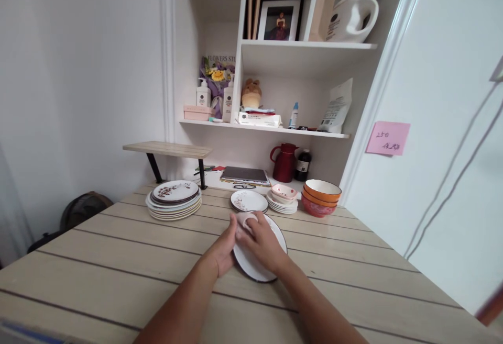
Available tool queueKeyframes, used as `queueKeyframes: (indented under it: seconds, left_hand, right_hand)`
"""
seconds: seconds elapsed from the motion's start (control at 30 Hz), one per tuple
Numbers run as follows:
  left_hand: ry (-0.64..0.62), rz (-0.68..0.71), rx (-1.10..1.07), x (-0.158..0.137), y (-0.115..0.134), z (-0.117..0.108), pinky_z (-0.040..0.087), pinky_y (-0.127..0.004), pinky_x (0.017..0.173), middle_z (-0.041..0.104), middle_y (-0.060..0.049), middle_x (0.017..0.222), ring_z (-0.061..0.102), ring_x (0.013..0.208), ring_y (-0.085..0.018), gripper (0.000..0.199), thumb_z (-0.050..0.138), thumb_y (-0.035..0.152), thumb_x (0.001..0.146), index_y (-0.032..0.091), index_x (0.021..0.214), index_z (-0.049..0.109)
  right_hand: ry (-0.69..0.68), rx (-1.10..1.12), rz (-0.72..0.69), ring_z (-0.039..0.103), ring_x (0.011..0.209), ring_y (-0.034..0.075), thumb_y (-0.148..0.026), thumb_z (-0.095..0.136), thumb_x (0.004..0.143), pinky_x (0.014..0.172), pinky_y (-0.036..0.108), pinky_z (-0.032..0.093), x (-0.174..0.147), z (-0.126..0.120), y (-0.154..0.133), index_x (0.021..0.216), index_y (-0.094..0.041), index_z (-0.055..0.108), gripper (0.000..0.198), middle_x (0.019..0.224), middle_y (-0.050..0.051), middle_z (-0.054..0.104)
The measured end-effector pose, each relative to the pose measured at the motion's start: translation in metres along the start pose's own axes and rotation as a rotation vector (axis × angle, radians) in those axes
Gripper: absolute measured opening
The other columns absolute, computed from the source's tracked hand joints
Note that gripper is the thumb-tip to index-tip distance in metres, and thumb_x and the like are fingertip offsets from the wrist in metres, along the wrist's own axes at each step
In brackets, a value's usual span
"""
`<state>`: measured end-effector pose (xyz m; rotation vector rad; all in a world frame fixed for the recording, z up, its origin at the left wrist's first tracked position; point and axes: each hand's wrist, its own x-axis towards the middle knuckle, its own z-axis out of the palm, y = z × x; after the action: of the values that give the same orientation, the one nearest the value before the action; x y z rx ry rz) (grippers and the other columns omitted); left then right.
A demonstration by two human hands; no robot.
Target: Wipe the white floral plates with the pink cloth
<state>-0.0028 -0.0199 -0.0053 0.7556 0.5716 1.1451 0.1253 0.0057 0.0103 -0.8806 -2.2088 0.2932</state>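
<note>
White shelving (306, 45) fills the upper centre of the frame, a slatted wooden table (106, 260) the lower. At centre, a dark-rimmed white plate (252, 264) could knock the flowered plate (249, 200) just above it if pushed hard, or slip if the left hand (223, 251), by its left edge with its grip hidden, holds loosely. The right hand (262, 240) closes over a pale bundle (244, 220), perhaps cloth.

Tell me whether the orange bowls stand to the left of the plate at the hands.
No, the orange bowls stand to the right of that plate.
</note>
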Motion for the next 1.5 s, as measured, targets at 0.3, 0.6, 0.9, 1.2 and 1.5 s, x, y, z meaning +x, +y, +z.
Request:
queueKeyframes:
  seconds: [0.3,0.6,0.9,1.2,1.5]
  left_hand:
    - [-0.033,-0.007,-0.057,0.002,-0.001,-0.007,0.040,-0.040,0.100,0.066,-0.016,0.117,0.058,0.113,-0.029,0.077,0.039,0.071,0.077,0.013,0.125,0.055]
    - [0.017,-0.039,-0.037,0.001,0.002,-0.005,0.037,-0.040,0.103,0.063,-0.015,0.122,0.056,0.117,-0.027,0.076,0.042,0.070,0.078,0.017,0.132,0.049]
    - [-0.018,-0.059,-0.017,-0.003,0.004,-0.001,0.030,-0.043,0.108,0.060,-0.016,0.126,0.049,0.125,-0.028,0.077,0.039,0.069,0.079,0.015,0.133,0.048]
    - [-0.011,-0.034,-0.045,-0.003,0.004,0.000,0.034,-0.041,0.106,0.063,-0.015,0.122,0.056,0.118,-0.027,0.071,0.043,0.064,0.082,0.014,0.132,0.049]
    - [0.006,-0.017,-0.050,0.000,0.005,-0.001,0.037,-0.040,0.103,0.065,-0.015,0.119,0.059,0.113,-0.027,0.070,0.045,0.062,0.082,0.015,0.133,0.047]
  right_hand:
    - [-0.267,0.099,-0.152,0.049,0.085,0.017,-0.012,0.061,0.072,0.076,0.029,0.037,-0.004,-0.012,-0.007,0.072,-0.020,0.049,0.014,0.089,0.000,0.053]
    - [0.055,-0.272,0.127,0.048,0.106,0.025,-0.017,0.051,0.084,0.085,0.035,0.036,0.007,-0.007,0.022,0.094,-0.022,0.063,0.017,0.119,0.010,0.053]
    - [-0.130,-0.334,0.239,0.053,0.079,0.019,-0.010,0.050,0.074,0.060,0.027,0.032,-0.007,-0.034,0.035,0.078,-0.020,0.060,0.015,0.091,0.006,0.058]
    - [-0.325,-0.196,0.097,0.052,0.074,0.015,-0.009,0.051,0.064,0.065,0.025,0.035,-0.017,-0.031,0.014,0.075,-0.020,0.057,0.017,0.088,0.002,0.057]
    - [-0.058,-0.114,0.047,0.050,0.096,0.020,-0.011,0.051,0.078,0.083,0.031,0.039,-0.001,-0.011,0.015,0.086,-0.020,0.062,0.017,0.103,0.006,0.054]
